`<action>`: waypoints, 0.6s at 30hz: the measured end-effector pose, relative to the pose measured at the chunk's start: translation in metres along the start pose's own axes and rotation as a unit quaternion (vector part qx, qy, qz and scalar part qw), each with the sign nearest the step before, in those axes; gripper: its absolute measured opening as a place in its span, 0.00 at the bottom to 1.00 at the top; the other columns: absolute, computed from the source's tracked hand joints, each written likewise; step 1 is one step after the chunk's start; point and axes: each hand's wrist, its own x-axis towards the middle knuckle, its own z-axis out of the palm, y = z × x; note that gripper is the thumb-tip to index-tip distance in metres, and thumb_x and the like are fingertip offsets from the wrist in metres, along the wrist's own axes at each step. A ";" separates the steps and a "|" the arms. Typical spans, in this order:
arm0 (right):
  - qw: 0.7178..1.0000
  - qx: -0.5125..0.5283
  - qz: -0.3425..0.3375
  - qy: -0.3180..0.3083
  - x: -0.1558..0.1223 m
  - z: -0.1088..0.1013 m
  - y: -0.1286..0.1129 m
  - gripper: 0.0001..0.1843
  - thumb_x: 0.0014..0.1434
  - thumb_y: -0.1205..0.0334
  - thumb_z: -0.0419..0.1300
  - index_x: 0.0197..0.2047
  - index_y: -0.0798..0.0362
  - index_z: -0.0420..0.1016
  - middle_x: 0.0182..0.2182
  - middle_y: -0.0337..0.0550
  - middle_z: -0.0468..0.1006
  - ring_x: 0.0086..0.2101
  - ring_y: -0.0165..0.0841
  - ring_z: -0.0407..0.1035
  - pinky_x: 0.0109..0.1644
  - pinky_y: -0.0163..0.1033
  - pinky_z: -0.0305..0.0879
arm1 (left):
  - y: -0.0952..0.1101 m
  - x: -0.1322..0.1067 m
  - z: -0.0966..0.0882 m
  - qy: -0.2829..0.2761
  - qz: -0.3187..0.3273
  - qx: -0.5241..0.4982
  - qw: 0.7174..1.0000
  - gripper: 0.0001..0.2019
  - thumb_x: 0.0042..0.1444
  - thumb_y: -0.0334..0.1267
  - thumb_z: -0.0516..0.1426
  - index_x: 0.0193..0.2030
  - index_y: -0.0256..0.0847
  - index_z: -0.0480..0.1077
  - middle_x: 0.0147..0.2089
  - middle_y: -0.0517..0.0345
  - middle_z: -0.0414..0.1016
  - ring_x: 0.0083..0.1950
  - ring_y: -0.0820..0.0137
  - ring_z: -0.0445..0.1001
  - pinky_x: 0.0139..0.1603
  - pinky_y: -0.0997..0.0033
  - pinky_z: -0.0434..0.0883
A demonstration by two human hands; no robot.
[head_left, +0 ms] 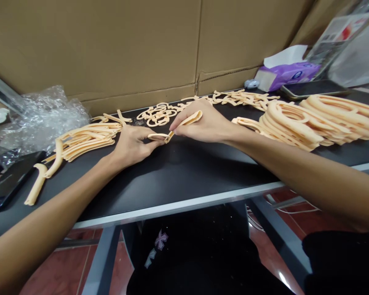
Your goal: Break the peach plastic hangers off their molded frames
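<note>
Taking the point where the two hands meet as the middle of the dial, the left hand (133, 141) sits toward 9 o'clock, pinching a curved cream-coloured foam-like piece (157, 135) between thumb and forefinger. The right hand (204, 121), toward 2 o'clock, grips a folded cream strip (193, 118) in its fingertips, its lower end right at the curved piece's tip; whether the two touch or are already joined cannot be told. Both held pieces are above the black tabletop (172, 176). The step in hand appears to be fitting or working these ends together, and the next move would call for a steady left pinch and small, careful right-fingertip adjustments to keep the ends lined up. At 9 o'clock lies a stack of long cream strips (92, 141); at 11 o'clock, a cluster of small looped pieces (158, 116); toward 3 o'clock, a large stack of curved pieces (350, 110). Farther out at 2 o'clock stands a purple tissue pack (295, 76).
</note>
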 end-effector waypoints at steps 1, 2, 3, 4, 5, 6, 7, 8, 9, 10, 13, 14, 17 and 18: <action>1.000 -0.002 0.000 0.000 0.000 0.000 0.000 0.10 0.49 0.77 0.65 0.31 0.54 0.85 0.28 0.44 0.83 0.36 0.41 0.78 0.51 0.52 0.75 | 0.000 -0.001 0.001 0.002 -0.002 0.004 1.000 0.04 0.53 0.46 0.69 0.30 0.53 0.86 0.36 0.59 0.88 0.40 0.58 0.85 0.49 0.61 0.79; 1.000 -0.004 0.000 0.000 0.000 0.001 -0.001 0.10 0.49 0.76 0.65 0.30 0.53 0.85 0.27 0.43 0.82 0.36 0.41 0.78 0.51 0.52 0.76 | -0.001 -0.001 0.002 0.005 -0.007 0.008 1.000 0.04 0.53 0.46 0.69 0.30 0.54 0.86 0.36 0.59 0.88 0.40 0.58 0.85 0.49 0.61 0.79; 1.000 -0.006 0.001 0.000 0.000 0.002 -0.001 0.10 0.49 0.76 0.65 0.30 0.53 0.84 0.25 0.43 0.81 0.36 0.41 0.78 0.52 0.52 0.76 | -0.001 -0.001 0.003 0.008 -0.013 0.011 1.000 0.04 0.53 0.46 0.69 0.30 0.54 0.86 0.36 0.59 0.88 0.40 0.58 0.85 0.49 0.60 0.79; 1.000 -0.008 0.004 0.001 0.000 0.002 -0.002 0.09 0.50 0.76 0.65 0.30 0.53 0.84 0.25 0.43 0.81 0.36 0.41 0.78 0.51 0.52 0.76 | -0.001 -0.002 0.004 0.011 -0.017 0.012 1.000 0.04 0.53 0.46 0.69 0.30 0.54 0.86 0.36 0.59 0.88 0.40 0.58 0.85 0.48 0.60 0.79; 1.000 -0.010 0.009 0.003 -0.001 0.003 -0.002 0.09 0.50 0.76 0.64 0.30 0.54 0.84 0.24 0.43 0.80 0.35 0.41 0.78 0.51 0.52 0.77 | 0.000 -0.002 0.004 0.016 -0.018 0.011 1.000 0.04 0.53 0.46 0.69 0.30 0.54 0.86 0.36 0.59 0.88 0.41 0.58 0.85 0.48 0.60 0.79; 1.000 -0.011 0.017 0.006 -0.001 0.004 -0.003 0.10 0.51 0.76 0.64 0.30 0.54 0.84 0.24 0.43 0.80 0.35 0.41 0.78 0.49 0.51 0.77 | 0.000 -0.003 0.005 0.020 -0.018 0.008 1.000 0.04 0.53 0.46 0.69 0.30 0.53 0.86 0.36 0.59 0.88 0.41 0.58 0.85 0.48 0.60 0.79; 1.000 -0.010 0.025 0.009 -0.001 0.005 -0.004 0.10 0.51 0.76 0.63 0.30 0.55 0.85 0.25 0.43 0.80 0.35 0.41 0.78 0.48 0.50 0.77 | 0.000 -0.003 0.005 0.024 -0.016 0.003 1.000 0.04 0.53 0.45 0.69 0.29 0.53 0.86 0.36 0.59 0.88 0.41 0.58 0.85 0.48 0.60 0.79; 0.999 -0.008 0.033 0.013 -0.001 0.006 -0.004 0.10 0.51 0.76 0.63 0.30 0.55 0.85 0.25 0.43 0.80 0.34 0.41 0.78 0.47 0.50 0.77 | 0.000 -0.003 0.006 0.027 -0.013 -0.002 1.000 0.05 0.53 0.45 0.68 0.29 0.53 0.86 0.36 0.59 0.88 0.41 0.58 0.85 0.48 0.60 0.79; 0.999 -0.005 0.042 0.017 0.000 0.007 -0.004 0.10 0.52 0.76 0.63 0.30 0.55 0.84 0.24 0.43 0.80 0.33 0.40 0.78 0.46 0.49 0.77 | 0.001 -0.003 0.006 0.028 -0.010 -0.007 1.000 0.05 0.53 0.45 0.68 0.29 0.52 0.86 0.36 0.59 0.88 0.41 0.58 0.85 0.48 0.60 0.79; 0.999 -0.002 0.050 0.021 0.000 0.008 -0.004 0.10 0.52 0.76 0.62 0.30 0.55 0.84 0.23 0.43 0.79 0.32 0.40 0.78 0.45 0.49 0.78 | 0.001 -0.003 0.006 0.028 -0.008 -0.011 1.000 0.05 0.54 0.45 0.68 0.29 0.52 0.86 0.36 0.59 0.88 0.41 0.58 0.85 0.49 0.60 0.79; 0.997 0.016 0.066 0.033 0.001 0.012 -0.001 0.09 0.51 0.75 0.63 0.29 0.54 0.83 0.20 0.41 0.77 0.27 0.38 0.76 0.42 0.50 0.80 | 0.000 -0.003 0.007 0.023 -0.012 -0.008 1.000 0.05 0.53 0.45 0.68 0.29 0.52 0.85 0.36 0.61 0.88 0.40 0.59 0.85 0.49 0.61 0.79; 0.997 0.026 0.069 0.036 0.002 0.014 0.000 0.09 0.51 0.74 0.63 0.29 0.54 0.83 0.20 0.41 0.77 0.25 0.37 0.76 0.41 0.51 0.80 | 0.000 -0.003 0.007 0.022 -0.012 -0.008 1.000 0.05 0.53 0.45 0.68 0.28 0.52 0.85 0.36 0.61 0.88 0.40 0.59 0.85 0.49 0.61 0.79; 0.994 0.046 0.093 0.037 0.002 0.017 0.003 0.06 0.52 0.72 0.63 0.30 0.54 0.82 0.24 0.44 0.79 0.26 0.39 0.76 0.40 0.52 0.82 | -0.003 -0.003 0.008 0.031 0.010 -0.022 0.999 0.06 0.54 0.45 0.67 0.29 0.51 0.85 0.35 0.59 0.88 0.37 0.59 0.84 0.45 0.60 0.78; 0.992 0.050 0.107 0.035 0.002 0.018 0.003 0.05 0.52 0.71 0.64 0.31 0.55 0.81 0.25 0.46 0.79 0.27 0.40 0.77 0.40 0.53 0.83 | -0.005 -0.003 0.008 0.036 0.016 -0.028 0.999 0.07 0.55 0.45 0.67 0.29 0.50 0.86 0.35 0.57 0.88 0.36 0.60 0.84 0.43 0.60 0.77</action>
